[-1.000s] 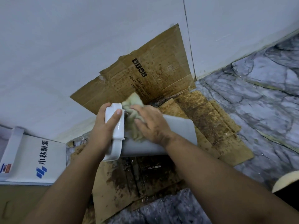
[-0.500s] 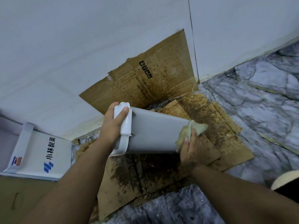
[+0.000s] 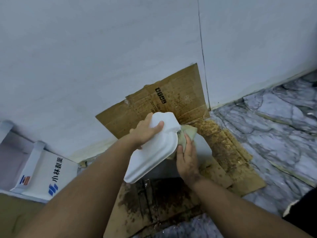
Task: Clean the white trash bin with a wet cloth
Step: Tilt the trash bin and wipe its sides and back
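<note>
Change: the right hand (image 3: 187,162) has come back from the bin's far end to just behind its lid.
Bin: the white trash bin (image 3: 154,150) is lifted above the stained cardboard (image 3: 171,200), lid toward the camera.
Left hand: the left hand (image 3: 145,131) grips the lid's upper end, thumb on top.
Right hand: fingers curled, pressing the cloth (image 3: 187,134) on the bin's side.
</note>
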Demonstrator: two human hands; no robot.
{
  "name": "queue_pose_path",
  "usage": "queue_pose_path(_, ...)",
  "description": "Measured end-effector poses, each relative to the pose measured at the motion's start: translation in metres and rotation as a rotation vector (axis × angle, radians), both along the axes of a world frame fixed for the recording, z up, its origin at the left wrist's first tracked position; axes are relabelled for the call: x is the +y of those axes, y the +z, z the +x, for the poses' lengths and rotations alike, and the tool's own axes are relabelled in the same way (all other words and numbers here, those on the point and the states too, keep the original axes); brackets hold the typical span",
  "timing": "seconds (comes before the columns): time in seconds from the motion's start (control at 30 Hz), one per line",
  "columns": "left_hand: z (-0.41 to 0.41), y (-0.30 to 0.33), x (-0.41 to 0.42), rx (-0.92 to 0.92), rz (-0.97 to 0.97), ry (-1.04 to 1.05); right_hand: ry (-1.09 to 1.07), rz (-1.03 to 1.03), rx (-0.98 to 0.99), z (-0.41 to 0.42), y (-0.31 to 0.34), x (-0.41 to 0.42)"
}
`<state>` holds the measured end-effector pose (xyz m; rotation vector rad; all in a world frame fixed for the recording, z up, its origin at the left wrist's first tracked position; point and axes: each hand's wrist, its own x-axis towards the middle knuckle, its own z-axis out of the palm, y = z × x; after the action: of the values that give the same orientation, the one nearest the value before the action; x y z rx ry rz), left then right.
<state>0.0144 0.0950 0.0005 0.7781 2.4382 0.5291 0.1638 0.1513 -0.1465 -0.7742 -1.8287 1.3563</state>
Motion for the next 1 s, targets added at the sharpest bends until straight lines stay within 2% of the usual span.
queue_pose_path(0.07, -0.009, 0.0, 0.0, 0.228, -0.119, -0.18, 0.021, -0.124, -0.002, 0.005, 0.006, 0.02)
queue_pose_path(0.1, -0.013, -0.003, 0.001, 0.293, -0.114, -0.207, 0.017, -0.221, -0.03, 0.004, 0.008, 0.03)
queue_pose_path(0.13, -0.016, -0.006, 0.002, 0.3, -0.068, -0.218, -0.019, -0.335, -0.025, 0.004, 0.013, 0.038)
queue_pose_path(0.23, -0.02, -0.02, 0.009, 0.096, 0.133, -0.192, -0.193, -0.542, 0.13, 0.011, 0.031, 0.046)
queue_pose_path(0.33, -0.006, -0.027, 0.026, 0.18, 0.094, -0.146, -0.197, -0.407, 0.165, 0.022, 0.05, 0.022)
queue_pose_path(0.47, 0.009, -0.031, 0.045, 0.28, 0.025, -0.158, -0.172, -0.018, -0.028, 0.033, 0.053, 0.028)
queue_pose_path(0.53, 0.008, -0.035, 0.046, 0.261, 0.055, -0.211, -0.097, 0.0, -0.141, 0.039, 0.052, 0.054)
queue_pose_path(0.67, 0.011, -0.048, 0.047, 0.099, 0.181, -0.25, 0.053, -0.114, -0.245, 0.044, 0.058, 0.11)
queue_pose_path(0.87, 0.017, -0.049, 0.056, 0.142, 0.17, -0.105, 0.134, -0.058, -0.381, 0.023, 0.065, 0.159)
queue_pose_path(0.93, 0.015, -0.049, 0.054, 0.131, 0.171, -0.072, 0.127, -0.032, -0.381, 0.019, 0.064, 0.154)
queue_pose_path(1.0, 0.012, -0.049, 0.051, 0.121, 0.174, -0.051, 0.08, -0.05, -0.3, 0.018, 0.066, 0.139)
